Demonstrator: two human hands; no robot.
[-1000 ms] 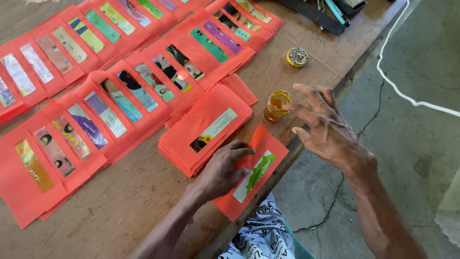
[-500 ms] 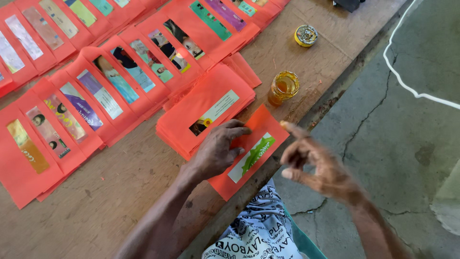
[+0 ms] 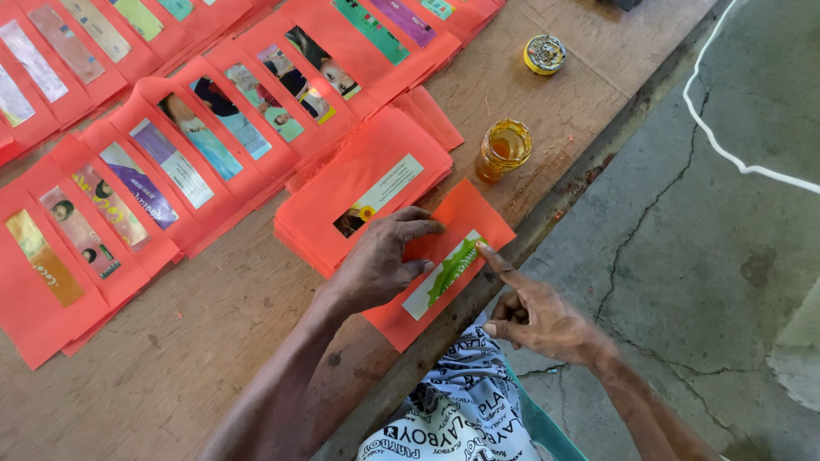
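Observation:
An orange envelope (image 3: 457,224) with a green and white picture strip lies at the near edge of the wooden table (image 3: 196,358). My left hand (image 3: 382,259) presses flat on its left half, fingers spread. My right hand (image 3: 538,314) points its index finger onto the strip's right end, the other fingers curled. A stack of orange envelopes (image 3: 363,192) sits just left of it, touching my left hand. A small open jar of amber liquid (image 3: 503,150) stands beyond the envelope.
Rows of overlapping orange envelopes (image 3: 171,154) with picture strips cover the table's left and far side. A yellow jar lid (image 3: 545,54) lies at the far right. A white cable (image 3: 735,162) crosses the cracked concrete floor on the right.
My right hand came down from near the jar and now touches the envelope's strip with its index finger. My left hand stayed pressed on the envelope.

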